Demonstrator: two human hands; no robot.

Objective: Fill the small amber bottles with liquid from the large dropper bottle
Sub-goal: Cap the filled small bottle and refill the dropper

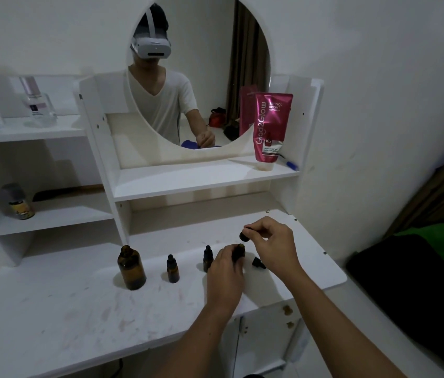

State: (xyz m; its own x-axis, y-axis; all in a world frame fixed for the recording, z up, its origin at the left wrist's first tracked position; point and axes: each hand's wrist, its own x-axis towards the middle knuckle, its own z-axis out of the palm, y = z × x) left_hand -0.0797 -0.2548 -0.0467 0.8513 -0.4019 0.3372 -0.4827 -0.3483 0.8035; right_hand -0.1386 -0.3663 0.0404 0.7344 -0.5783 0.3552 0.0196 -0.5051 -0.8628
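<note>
The left hand (225, 271) is closed around a small amber bottle (238, 252) standing on the white tabletop (65, 309); only the bottle's open neck and shoulder show above the fingers. Just above that neck, the right hand (272, 241) pinches a black dropper top (243, 236) between thumb and fingertips, held clear of the bottle mouth; whether a glass pipette hangs from it cannot be told. A loose black cap (258, 262) lies on its side on the tabletop just right of the gripped bottle, beneath the right hand. Immediately left of the gripped bottle, touching or nearly touching the left hand's knuckles, stands a second small amber bottle (207, 258) with its black dropper top on. Further left stands a third capped small bottle (172, 269), upright and apart from the others. Furthest left of the gripped bottle is the large amber bottle (131, 268), upright with its neck open. Behind the gripped bottle, a white shelf (201, 181) carries a pink tube (271, 126) standing cap down and a blue pen (291, 165), with a round mirror (199, 75) above. Far off to the left, side shelves hold a clear bottle (38, 102) and a small dark can (20, 203).
</note>
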